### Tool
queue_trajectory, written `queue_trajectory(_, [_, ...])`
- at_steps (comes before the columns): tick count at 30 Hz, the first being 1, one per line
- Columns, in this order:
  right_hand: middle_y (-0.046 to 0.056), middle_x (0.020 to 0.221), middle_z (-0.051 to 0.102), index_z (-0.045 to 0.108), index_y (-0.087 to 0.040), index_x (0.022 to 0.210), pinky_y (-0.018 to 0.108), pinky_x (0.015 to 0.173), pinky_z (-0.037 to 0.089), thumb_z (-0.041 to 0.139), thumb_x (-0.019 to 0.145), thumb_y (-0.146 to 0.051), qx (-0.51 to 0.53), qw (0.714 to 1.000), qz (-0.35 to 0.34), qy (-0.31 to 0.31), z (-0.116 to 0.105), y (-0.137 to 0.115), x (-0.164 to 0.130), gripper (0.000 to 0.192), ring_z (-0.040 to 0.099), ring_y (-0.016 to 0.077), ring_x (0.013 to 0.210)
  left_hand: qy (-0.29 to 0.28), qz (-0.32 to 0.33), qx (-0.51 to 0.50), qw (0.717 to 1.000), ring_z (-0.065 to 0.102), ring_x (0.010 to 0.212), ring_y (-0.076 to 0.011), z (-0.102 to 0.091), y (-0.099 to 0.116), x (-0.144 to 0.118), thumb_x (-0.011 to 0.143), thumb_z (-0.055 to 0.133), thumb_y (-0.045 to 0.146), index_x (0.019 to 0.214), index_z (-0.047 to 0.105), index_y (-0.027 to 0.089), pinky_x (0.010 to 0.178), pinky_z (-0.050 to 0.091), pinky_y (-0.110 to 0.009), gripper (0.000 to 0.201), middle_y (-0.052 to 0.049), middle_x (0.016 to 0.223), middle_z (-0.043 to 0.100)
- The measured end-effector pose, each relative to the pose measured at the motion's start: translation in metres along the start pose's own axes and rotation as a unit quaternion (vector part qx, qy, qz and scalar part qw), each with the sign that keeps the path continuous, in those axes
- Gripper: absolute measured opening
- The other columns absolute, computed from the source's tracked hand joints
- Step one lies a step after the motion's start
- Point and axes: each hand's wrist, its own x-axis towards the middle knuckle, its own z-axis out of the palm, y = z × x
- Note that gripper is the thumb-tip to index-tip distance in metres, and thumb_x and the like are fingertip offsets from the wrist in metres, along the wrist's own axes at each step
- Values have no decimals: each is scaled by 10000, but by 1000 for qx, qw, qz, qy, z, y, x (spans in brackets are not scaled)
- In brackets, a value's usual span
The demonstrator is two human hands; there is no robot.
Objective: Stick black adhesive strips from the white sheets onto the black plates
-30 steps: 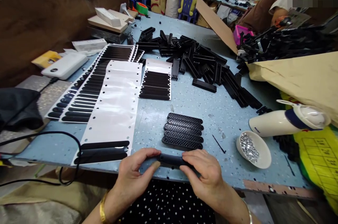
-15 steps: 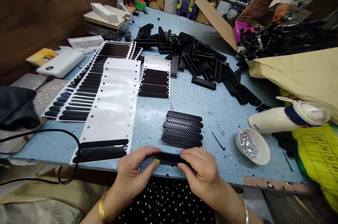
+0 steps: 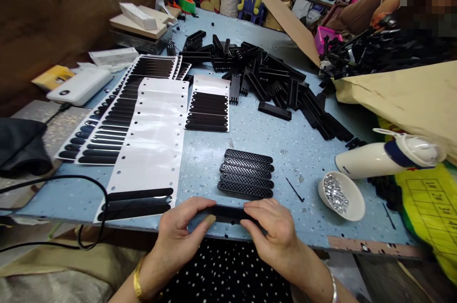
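Black plastic strip (image 3: 228, 214): held at the near tabletop (image 3: 293, 150) edge. Left hand (image 3: 180, 234) grip closed on its left end, right hand (image 3: 274, 234) grip closed on its right end. Four finished strips (image 3: 245, 179) lie stacked just beyond.

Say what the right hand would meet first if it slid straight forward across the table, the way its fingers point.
Probably the row of four black perforated strips just beyond the right hand, which grips a black strip with the left hand; depth is uncertain.

Bare forearms, no sleeves; gold bangle (image 3: 137, 280) on wrist of left hand (image 3: 178, 236), thin silver bracelet (image 3: 333, 286) on wrist of right hand (image 3: 274, 236), black white-dotted garment (image 3: 228, 272) at lower centre of frame.
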Motion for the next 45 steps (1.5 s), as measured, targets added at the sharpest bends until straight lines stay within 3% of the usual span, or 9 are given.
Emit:
queue_trajectory(13, [74, 891, 732, 712, -161, 954, 397, 704, 522, 637, 837, -78, 8, 1000, 7, -13, 0, 4, -3, 162, 656, 212, 760, -15, 56, -44, 997, 723, 864, -165, -3, 5, 5, 842, 646, 110, 1011, 713, 223, 782, 610, -284, 214, -27, 930, 767])
queue_trajectory(20, [77, 877, 734, 719, -158, 920, 398, 698, 524, 631, 842, -95, 4, 1000, 14, -15, 0, 3, -2, 134, 657, 213, 752, -6, 108, -15, 994, 734, 889, -173, 0, 4, 3, 855, 625, 81, 1115, 692, 207, 810, 611, -288, 297, -48, 987, 770])
queue_trajectory(26, [78, 868, 735, 715, -158, 918, 393, 693, 520, 632, 839, -100, 10, 1000, 19, -5, 0, 2, -2, 129, 663, 215, 753, -5, 110, 0, 994, 737, 875, -179, 2, 4, 2, 868, 611, 79, 1162, 665, 202, 784, 619, -297, 324, -62, 994, 768])
queue_trajectory(36, [76, 856, 735, 710, -159, 893, 387, 692, 517, 636, 833, -96, 12, 1000, 15, 3, 3, 4, -3, 114, 671, 220, 759, 16, 220, 44, 974, 730, 920, -210, 2, 3, 3, 856, 566, -22, 1193, 640, 166, 733, 601, -330, 393, -122, 1049, 755])
queue_trajectory(38, [75, 864, 736, 712, -161, 899, 388, 695, 519, 639, 835, -101, 13, 1000, 22, 2, 3, 3, -4, 114, 672, 218, 763, 13, 210, 49, 976, 734, 891, -200, 2, 3, 3, 867, 572, 0, 1185, 642, 184, 730, 599, -327, 374, -104, 1033, 760])
queue_trajectory(42, [74, 865, 736, 719, -163, 898, 393, 692, 529, 642, 841, -122, 16, 999, 29, 3, 4, 2, -3, 103, 671, 216, 760, -2, 126, 42, 991, 730, 824, -182, 1, 1, 2, 877, 631, 113, 1240, 614, 193, 709, 605, -302, 372, -80, 982, 761])
queue_trajectory(45, [76, 857, 739, 728, -168, 900, 399, 696, 542, 636, 853, -137, 18, 999, 29, 9, 3, 1, -2, 108, 677, 218, 758, -13, 145, 33, 989, 725, 876, -197, 1, 0, 5, 875, 625, 108, 1193, 646, 205, 735, 608, -322, 333, -84, 1022, 756])
